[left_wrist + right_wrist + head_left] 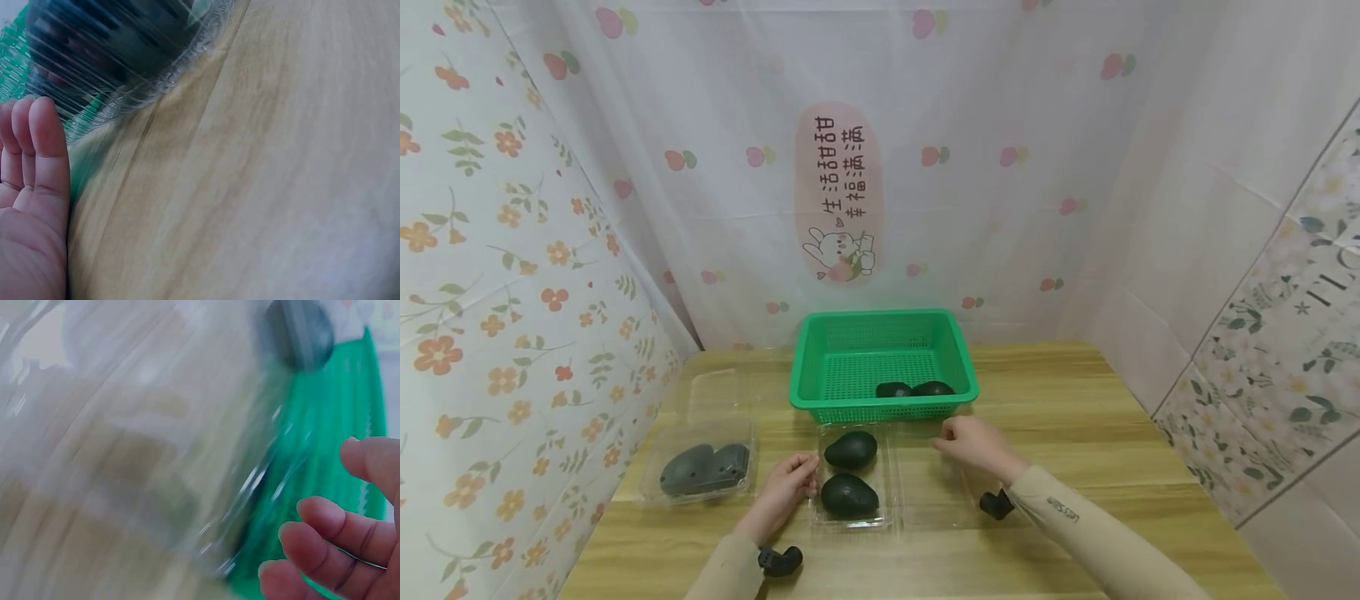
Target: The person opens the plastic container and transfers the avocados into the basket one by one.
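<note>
A clear plastic clamshell box (891, 510) lies with its lid (936, 496) folded out to the right on the table. Inside its base sit two dark green avocados, the upper one (852, 450) and the lower one (848, 497). My left hand (784, 490) touches the left side of the base; in the left wrist view its fingers (47, 137) are nearly straight beside the ridged plastic, thumb hidden. Over the lid's far edge hovers my right hand (977, 444). Its loosely bent fingers (325, 519) in the right wrist view hold nothing, apart from the lid.
Behind the box stands a green plastic basket (880, 412) with two avocados (932, 388) near its front wall. To the left, another clear clamshell box (658, 467) contains avocados (688, 469). Printed curtains (1000, 217) enclose the wooden table (1075, 400).
</note>
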Demonstrator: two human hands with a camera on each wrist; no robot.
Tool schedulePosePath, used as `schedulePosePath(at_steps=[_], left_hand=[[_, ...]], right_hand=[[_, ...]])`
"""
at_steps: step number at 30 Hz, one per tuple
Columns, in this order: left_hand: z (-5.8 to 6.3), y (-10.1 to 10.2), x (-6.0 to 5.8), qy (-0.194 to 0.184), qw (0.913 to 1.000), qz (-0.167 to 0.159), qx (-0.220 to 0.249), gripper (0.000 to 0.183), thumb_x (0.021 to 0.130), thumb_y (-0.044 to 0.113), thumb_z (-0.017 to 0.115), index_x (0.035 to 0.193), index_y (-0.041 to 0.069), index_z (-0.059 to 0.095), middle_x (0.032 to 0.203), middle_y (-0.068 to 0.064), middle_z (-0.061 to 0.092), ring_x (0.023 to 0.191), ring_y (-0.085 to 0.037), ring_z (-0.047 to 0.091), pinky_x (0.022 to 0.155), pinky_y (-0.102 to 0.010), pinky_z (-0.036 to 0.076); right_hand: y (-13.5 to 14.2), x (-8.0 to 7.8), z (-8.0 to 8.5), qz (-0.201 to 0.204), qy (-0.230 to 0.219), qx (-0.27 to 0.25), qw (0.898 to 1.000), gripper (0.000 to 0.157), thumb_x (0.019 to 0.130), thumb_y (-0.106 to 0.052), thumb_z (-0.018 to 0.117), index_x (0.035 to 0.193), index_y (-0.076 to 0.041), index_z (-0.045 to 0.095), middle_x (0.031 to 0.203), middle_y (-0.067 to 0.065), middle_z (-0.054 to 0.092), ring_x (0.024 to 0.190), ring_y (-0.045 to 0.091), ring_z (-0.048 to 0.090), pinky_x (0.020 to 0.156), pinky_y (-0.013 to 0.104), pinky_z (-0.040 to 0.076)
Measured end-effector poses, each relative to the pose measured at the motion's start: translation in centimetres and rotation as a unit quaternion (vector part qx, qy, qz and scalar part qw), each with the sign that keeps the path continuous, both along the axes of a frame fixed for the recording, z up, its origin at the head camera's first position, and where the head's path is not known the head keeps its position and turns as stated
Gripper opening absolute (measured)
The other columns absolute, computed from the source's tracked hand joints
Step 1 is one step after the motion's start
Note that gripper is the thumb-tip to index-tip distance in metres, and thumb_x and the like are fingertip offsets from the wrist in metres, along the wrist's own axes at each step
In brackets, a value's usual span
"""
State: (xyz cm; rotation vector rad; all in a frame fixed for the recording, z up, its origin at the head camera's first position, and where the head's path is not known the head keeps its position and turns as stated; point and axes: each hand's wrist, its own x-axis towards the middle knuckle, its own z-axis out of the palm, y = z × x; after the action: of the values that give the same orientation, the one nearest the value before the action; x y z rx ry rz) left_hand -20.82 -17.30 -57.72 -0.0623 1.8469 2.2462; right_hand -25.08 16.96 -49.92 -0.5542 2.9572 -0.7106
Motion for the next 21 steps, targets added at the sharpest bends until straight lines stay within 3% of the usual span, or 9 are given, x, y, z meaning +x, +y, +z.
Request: schedulePosePath(at_steps=[5,10,16,21], left_hand=[[-0.1,0.0,-0.1,0.007,1.0,-0.002,0.0,0.017,0.097,0.018,0.06,0.093,0.002,0.055,0.077,-0.003,0.053,0.068,-0.013,0.053,0.063,-0.025,0.049],[-0.1,0.0,0.0,0.003,1.0,-0.001,0.004,0.014,0.097,0.014,0.059,0.092,0.002,0.055,0.077,-0.003,0.053,0.067,-0.013,0.053,0.062,-0.024,0.049],[0.0,-0.1,0.0,-0.001,1.0,-0.006,0.007,0.013,0.097,0.014,0.058,0.091,0.003,0.055,0.076,-0.004,0.053,0.068,-0.013,0.053,0.063,-0.025,0.049],[0.2,-0.1,0.2,0.004,0.9999,-0.009,0.003,0.015,0.099,0.015,0.057,0.092,0.001,0.054,0.077,-0.003,0.052,0.069,-0.013,0.052,0.064,-0.025,0.048]], right_hand=[[-2.6,0.8,1.4,0.076,0.03,-0.01,0.997,0.027,0.088,-0.033,0.068,0.067,-0.02,0.057,0.055,-0.013,0.044,0.049,0.003,0.039,0.047,0.023,0.034],[-5.4,1.6,2.5,0.144,0.032,-0.039,0.988,0.012,0.087,-0.028,0.07,0.084,-0.017,0.067,0.067,-0.013,0.054,0.059,0.003,0.048,0.055,0.025,0.043],[-8.2,1.9,2.7,0.188,-0.001,-0.064,0.98,0.026,0.085,-0.027,0.074,0.102,-0.007,0.07,0.081,-0.005,0.064,0.065,0.002,0.053,0.063,0.023,0.047],[-10.0,2.3,2.2,0.211,-0.043,-0.066,0.974,0.035,0.083,-0.029,0.076,0.109,-0.007,0.069,0.093,0.004,0.068,0.074,0.005,0.058,0.068,0.021,0.048]])
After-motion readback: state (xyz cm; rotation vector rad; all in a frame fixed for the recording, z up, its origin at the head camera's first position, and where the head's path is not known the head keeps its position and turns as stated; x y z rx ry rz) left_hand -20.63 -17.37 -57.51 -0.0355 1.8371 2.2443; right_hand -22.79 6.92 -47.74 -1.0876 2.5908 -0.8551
